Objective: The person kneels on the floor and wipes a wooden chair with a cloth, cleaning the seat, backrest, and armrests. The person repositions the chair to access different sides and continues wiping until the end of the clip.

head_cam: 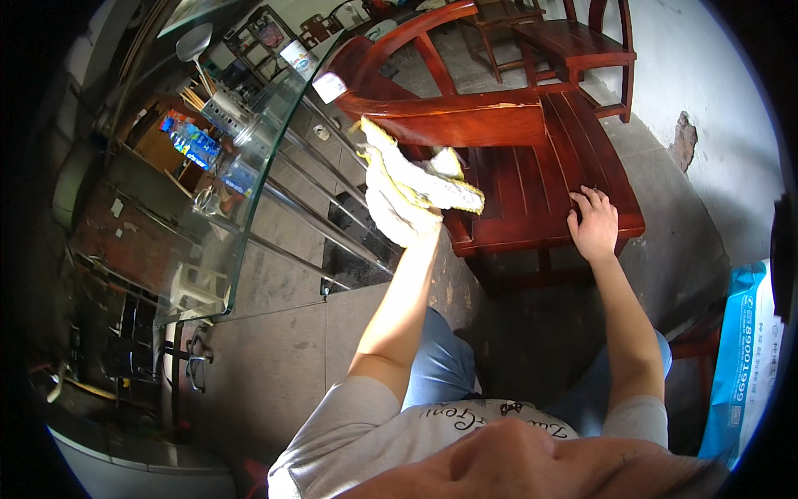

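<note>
A white cloth with yellow edging (418,187) is bunched over my left hand (427,224), whose fingers it mostly hides. The cloth lies beside the curved armrest of a glossy red-brown wooden chair (449,121), and whether it touches the wood cannot be told. My right hand (594,227) rests on the front right part of the slatted wooden seat (530,187), fingers apart and holding nothing. Pale chipped spots show along the top edge of the armrest.
On the left stands a glass-topped table (249,231) with metal legs, bearing a blue-labelled bottle (193,143), a perforated metal utensil holder (227,115) and a paper cup (299,59). Another wooden chair (580,50) stands by the damaged wall. A blue and white bag (739,368) is at right.
</note>
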Demonstrator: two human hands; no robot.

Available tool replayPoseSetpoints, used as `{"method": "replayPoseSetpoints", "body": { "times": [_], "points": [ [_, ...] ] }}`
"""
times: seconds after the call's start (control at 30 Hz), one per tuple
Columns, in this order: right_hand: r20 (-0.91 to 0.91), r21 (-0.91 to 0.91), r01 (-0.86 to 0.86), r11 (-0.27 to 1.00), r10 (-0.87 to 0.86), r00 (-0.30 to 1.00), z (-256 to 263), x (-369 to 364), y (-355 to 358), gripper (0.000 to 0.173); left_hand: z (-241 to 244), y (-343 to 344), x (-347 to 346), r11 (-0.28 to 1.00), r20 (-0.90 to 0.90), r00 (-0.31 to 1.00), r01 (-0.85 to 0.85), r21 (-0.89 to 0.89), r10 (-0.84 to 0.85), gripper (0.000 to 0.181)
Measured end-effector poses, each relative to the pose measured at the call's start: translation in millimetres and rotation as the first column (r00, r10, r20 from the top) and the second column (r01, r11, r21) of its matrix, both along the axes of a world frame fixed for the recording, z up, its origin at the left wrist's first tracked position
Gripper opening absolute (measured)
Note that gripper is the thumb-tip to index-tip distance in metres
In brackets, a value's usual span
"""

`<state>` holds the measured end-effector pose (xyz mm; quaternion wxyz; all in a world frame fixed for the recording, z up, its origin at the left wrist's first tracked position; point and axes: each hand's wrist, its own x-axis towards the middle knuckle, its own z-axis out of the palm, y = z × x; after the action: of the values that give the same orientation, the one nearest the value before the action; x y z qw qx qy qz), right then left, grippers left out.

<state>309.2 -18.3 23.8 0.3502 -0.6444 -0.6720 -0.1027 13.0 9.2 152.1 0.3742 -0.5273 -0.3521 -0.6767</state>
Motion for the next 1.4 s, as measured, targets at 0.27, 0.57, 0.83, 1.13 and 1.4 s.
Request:
{"method": "replayPoseSetpoints", "body": {
  "times": [0.27,0.57,0.83,1.13,1.4],
  "points": [
    [-0.002,-0.007,0.002,1.000,-0.002,1.000,-1,-1,2,0.033,-94,-25,14,0.811,0.397,0.880,0.423,-0.403,-0.261,0.030],
    [0.010,-0.018,0.018,1.000,-0.018,1.000,5,-2,-1,0.033,-14,14,-2,0.978,0.023,0.996,0.088,-0.187,-0.085,0.046],
    [0.012,-0.023,0.027,0.999,-0.027,1.000,3,-2,-2,0.032,-73,1,21,0.588,0.501,0.533,0.807,-0.058,-0.682,0.039],
    [0.013,-0.025,0.029,0.999,-0.029,1.000,2,-2,2,0.033,-160,-10,8,0.817,0.370,0.871,0.455,-0.356,-0.323,0.030],
    [0.004,-0.026,0.025,0.999,-0.025,1.000,2,-2,0,0.033,-26,-4,9,0.953,0.067,0.966,0.256,-0.160,-0.249,0.024]
  ]
}}
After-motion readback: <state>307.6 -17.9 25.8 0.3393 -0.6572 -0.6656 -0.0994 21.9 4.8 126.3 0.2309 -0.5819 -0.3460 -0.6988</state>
